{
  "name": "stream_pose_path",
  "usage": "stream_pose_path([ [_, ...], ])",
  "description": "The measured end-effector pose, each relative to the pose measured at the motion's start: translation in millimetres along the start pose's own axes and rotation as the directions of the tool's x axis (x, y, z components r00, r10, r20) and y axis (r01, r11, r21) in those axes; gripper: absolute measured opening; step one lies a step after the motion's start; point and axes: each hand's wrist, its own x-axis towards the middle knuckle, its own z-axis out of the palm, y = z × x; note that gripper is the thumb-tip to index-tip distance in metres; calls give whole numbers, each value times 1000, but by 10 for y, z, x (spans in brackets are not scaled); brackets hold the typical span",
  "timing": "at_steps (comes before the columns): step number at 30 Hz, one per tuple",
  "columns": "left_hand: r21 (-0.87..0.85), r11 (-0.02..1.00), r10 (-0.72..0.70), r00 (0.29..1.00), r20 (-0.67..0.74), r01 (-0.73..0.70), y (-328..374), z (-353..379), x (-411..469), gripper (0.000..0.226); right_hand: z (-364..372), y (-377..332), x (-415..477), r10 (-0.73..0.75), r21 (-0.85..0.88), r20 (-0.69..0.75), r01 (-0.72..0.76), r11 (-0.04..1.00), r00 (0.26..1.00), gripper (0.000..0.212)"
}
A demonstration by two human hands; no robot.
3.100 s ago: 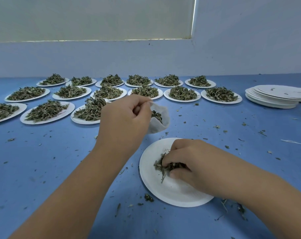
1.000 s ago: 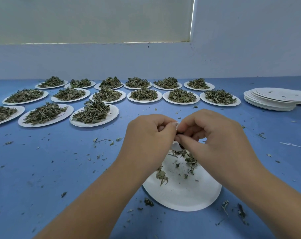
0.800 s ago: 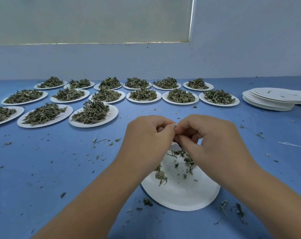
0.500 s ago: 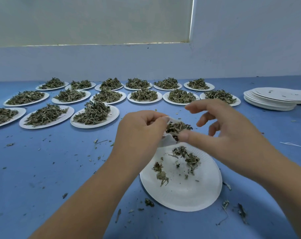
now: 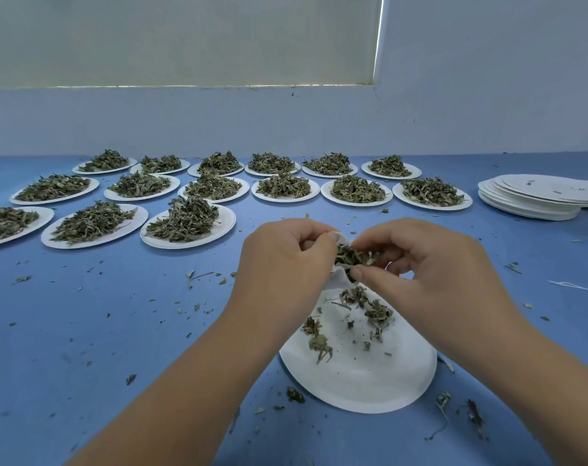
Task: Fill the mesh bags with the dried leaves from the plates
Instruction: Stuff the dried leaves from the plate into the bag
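The left hand point(image 5: 286, 260) holds the white bag point(image 5: 337, 281) up above the plate point(image 5: 370, 385), fingers curled round its edge. The bag's mouth faces the right hand point(image 5: 430, 264). That hand's thumb and fingers pinch a clump of leaves point(image 5: 353, 256) right at the mouth, so I think the push should go left, into the bag. A few loose leaves point(image 5: 373, 309) lie on the plate just below the right hand, which is nearer to them.

Blue table point(image 5: 67, 331) bears leaf-heaped plates point(image 5: 227, 223), one nearly bare plate point(image 5: 360, 381), a plate stack point(image 5: 535, 196) and loose scraps point(image 5: 198, 274).
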Motion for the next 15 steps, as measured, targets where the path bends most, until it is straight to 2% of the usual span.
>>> stream_pose_path([
  [3, 20, 1000, 22, 1000, 21, -23, -14, 17, -1, 17, 34, -22, -22, -128, -126, -22, 125, 984, 991, 24],
  [6, 9, 1000, 22, 997, 70, -22, -3, 37, -19, 16, 82, -21, -15, -154, -182, -26, 147, 972, 988, 22],
  [11, 1, 1000, 8, 998, 55, -8, 7, 43, -20, 16, 84, -10, 10, -89, -75, -39, 86, 993, 995, 25],
  [15, -25, 999, -20, 999, 49, 22, 21, 45, -13, 15, 61, -3, 1, -135, -82, -58, 130, 988, 989, 18],
])
